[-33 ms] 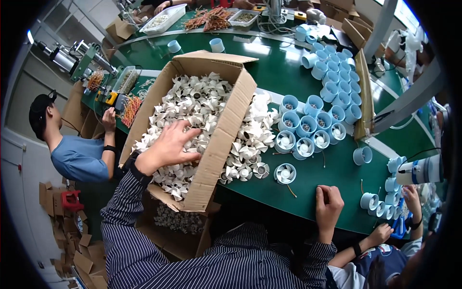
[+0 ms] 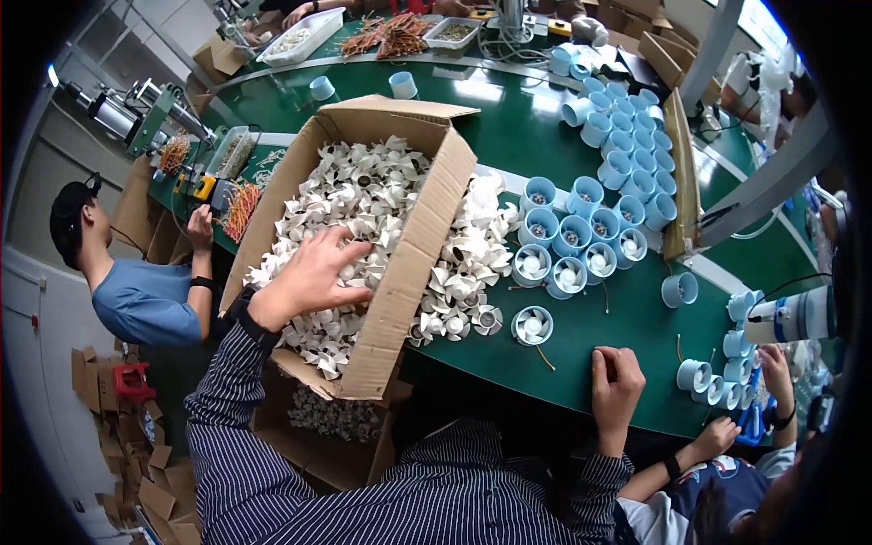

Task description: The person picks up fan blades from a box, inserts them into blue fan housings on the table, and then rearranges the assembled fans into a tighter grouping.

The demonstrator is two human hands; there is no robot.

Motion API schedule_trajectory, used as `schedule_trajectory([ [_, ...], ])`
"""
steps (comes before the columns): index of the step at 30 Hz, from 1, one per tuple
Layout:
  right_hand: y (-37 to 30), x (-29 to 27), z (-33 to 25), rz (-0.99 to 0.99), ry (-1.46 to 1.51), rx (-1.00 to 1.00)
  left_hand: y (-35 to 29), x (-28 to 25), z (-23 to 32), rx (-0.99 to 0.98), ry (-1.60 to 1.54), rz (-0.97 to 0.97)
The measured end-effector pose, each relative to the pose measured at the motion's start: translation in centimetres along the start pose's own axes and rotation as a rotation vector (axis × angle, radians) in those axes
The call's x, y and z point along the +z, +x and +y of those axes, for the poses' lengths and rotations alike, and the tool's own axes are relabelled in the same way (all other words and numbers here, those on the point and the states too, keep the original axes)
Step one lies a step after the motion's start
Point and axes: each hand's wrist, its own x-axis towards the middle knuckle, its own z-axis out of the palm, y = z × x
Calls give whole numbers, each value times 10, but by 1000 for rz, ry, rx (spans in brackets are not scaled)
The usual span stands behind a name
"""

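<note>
My left hand (image 2: 309, 280) reaches over the large cardboard box (image 2: 411, 259), its fingers spread above the white fan impellers (image 2: 359, 191) heaped inside. It appears to hold nothing, though I cannot tell if the fingertips touch the impellers. Against the box's right side lies a loose pile of white impellers (image 2: 465, 259) on the green table (image 2: 509, 386). My right hand (image 2: 618, 386) rests at the table's near edge, fingers curled in with nothing showing in them. Between that hand and the pile stands a light blue fan housing (image 2: 532, 326) with an impeller in it and a short wire.
Behind the lone housing stand grouped blue housings (image 2: 570, 234), some with impellers; more blue rings (image 2: 627, 145) lie beyond. Another box (image 2: 363, 459) sits below the table. A person in blue (image 2: 150, 295) is at left; another person's hand (image 2: 716, 439) is at right.
The whole view has shifted very slightly. Both hands keep their pose, and no object has visibly moved.
</note>
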Motion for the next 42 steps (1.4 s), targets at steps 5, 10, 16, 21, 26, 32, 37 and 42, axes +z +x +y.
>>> schedule_trajectory([
  [5,-2,0,2,8,1,13,-6,-16,6,58,-137,-51],
  [10,-2,0,-3,-19,-6,39,-6,-8,14,-29,-67,-37],
  [16,-3,-5,4,13,-12,-8,4,1,12,-46,-80,-8],
  [21,-4,-3,0,-33,-9,44,-4,-10,6,-47,-124,29],
  [26,-3,-1,2,3,-11,-22,-6,3,16,-83,-45,48],
  [32,-5,2,5,-8,7,-1,-8,4,7,-51,-111,45],
  [37,-5,-1,7,-13,-5,-13,-22,-6,0,87,-204,23],
  [42,-5,0,7,-26,-11,-6,-32,-13,10,85,-143,-93],
])
